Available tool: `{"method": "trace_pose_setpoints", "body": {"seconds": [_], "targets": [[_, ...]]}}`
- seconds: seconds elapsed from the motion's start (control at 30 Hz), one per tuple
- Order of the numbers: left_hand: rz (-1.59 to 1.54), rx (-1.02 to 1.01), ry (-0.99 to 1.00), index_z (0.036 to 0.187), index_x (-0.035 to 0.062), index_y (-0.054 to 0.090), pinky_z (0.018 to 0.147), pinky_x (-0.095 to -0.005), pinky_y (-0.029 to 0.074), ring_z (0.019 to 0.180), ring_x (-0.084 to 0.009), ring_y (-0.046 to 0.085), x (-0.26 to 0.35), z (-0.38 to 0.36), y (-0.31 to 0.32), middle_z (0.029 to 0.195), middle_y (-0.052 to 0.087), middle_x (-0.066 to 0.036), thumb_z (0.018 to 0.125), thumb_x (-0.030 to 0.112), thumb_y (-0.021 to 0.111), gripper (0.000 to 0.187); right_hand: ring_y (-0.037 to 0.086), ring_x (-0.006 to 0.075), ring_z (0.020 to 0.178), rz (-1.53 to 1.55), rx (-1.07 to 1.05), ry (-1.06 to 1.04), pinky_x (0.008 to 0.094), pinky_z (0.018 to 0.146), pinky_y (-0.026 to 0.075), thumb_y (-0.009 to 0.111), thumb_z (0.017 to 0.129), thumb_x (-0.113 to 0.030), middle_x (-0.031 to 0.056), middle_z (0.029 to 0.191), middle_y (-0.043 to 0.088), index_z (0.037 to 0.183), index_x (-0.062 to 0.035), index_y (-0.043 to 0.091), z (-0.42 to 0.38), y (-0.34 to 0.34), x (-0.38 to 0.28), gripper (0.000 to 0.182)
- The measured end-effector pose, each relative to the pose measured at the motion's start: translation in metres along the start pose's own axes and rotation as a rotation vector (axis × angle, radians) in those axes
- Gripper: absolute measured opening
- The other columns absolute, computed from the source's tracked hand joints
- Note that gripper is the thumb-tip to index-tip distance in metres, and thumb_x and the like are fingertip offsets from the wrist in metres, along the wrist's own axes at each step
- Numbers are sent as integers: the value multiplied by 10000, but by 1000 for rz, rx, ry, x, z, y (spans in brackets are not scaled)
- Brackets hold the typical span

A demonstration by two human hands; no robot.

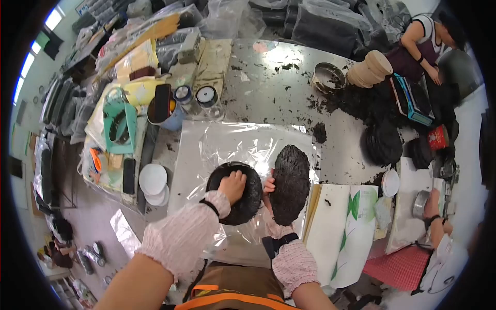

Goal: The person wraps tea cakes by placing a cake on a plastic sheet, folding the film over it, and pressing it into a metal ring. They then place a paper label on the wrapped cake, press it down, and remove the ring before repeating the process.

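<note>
A round black cake [249, 199] of dark material lies on the clear plastic sheet [206, 139]. My left hand [233, 186] rests on its upper surface with the fingers curled down; what they hold, if anything, is hidden. Just to the right, my right hand [269, 187] grips a second dark cake [290, 185] by its left side, tilted up on edge. Its fingertips show at the left rim, while the rest of the hand is behind the cake. Both forearms wear pink sleeves.
Dark crumbs surround a metal ring [329, 76] and stacked pale discs [369, 68] at the back right. Jars [206, 96] and a blue cup [168, 114] stand back left. White discs [153, 180] lie left. A co-worker [421, 41] is back right; another's hand [432, 204] is right.
</note>
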State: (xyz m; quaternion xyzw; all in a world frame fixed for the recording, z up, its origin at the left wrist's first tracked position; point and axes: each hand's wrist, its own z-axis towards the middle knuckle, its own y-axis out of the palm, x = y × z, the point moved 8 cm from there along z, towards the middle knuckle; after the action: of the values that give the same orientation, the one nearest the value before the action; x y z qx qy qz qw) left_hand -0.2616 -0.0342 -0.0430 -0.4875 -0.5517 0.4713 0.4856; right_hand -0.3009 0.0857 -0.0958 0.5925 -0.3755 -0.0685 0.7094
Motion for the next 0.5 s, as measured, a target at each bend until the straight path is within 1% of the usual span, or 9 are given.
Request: {"method": "trace_pose_setpoints", "body": {"seconds": [0.1,0.13,0.23,0.3,0.33,0.37,0.4,0.47,0.5], "targets": [[-88,-36,1,992,20,568,639,-386,553,910,-279,646,-14,28,17,938,614,-127,847,119,546,178,492,202,880,-215,-35,72,314,785,458,553,982,-298,116,1048,543,1466,9,347,5,3,-3,609],[-143,-63,-18,998,13,566,639,-396,553,922,-290,651,-17,31,22,938,619,-142,849,113,543,181,496,195,859,-324,47,86,307,760,459,559,979,-345,112,1044,550,1464,6,352,-2,-21,-15,633],[-224,-220,-19,1047,6,564,708,-432,542,973,-334,644,-23,32,22,977,632,-183,865,88,522,204,514,167,780,-858,281,28,282,687,457,608,935,-483,93,981,566,1448,3,370,-11,29,4,746],[-503,-1,22,1003,19,606,813,-470,493,945,-372,617,-38,13,-38,957,629,-168,899,119,536,160,527,161,766,-1042,342,101,278,680,456,634,914,-499,85,941,567,1436,4,387,-12,59,8,765],[-614,203,-195,931,4,598,794,-474,481,921,-375,604,-53,-9,-83,937,617,-172,916,156,573,155,548,163,761,-1016,275,97,291,674,462,632,932,-430,79,928,576,1411,12,419,-9,79,11,686],[-540,218,-402,951,-4,592,801,-459,475,889,-380,590,-70,-31,-99,895,603,-172,922,195,611,202,555,168,767,-952,303,87,296,678,469,621,942,-408,82,930,582,1412,12,419,-13,73,4,662],[-537,182,-566,1040,-15,579,812,-443,470,891,-367,571,-90,-60,-82,926,581,-187,888,243,677,315,563,174,773,-889,327,84,301,683,476,609,952,-386,84,933,587,1412,12,419,-19,56,-5,637],[-664,253,-683,1088,-28,548,814,-438,467,905,-359,557,-78,-106,-33,968,560,-202,845,248,732,411,575,196,784,-629,392,91,310,701,491,556,991,-309,90,953,598,1436,10,386,-37,-24,-32,573],[-720,293,-739,1112,-34,532,815,-435,466,912,-355,550,-81,-120,-21,989,550,-210,823,250,760,465,575,197,782,-628,419,92,308,706,492,548,996,-305,90,949,596,1443,7,378,-34,-33,-35,571]]}}
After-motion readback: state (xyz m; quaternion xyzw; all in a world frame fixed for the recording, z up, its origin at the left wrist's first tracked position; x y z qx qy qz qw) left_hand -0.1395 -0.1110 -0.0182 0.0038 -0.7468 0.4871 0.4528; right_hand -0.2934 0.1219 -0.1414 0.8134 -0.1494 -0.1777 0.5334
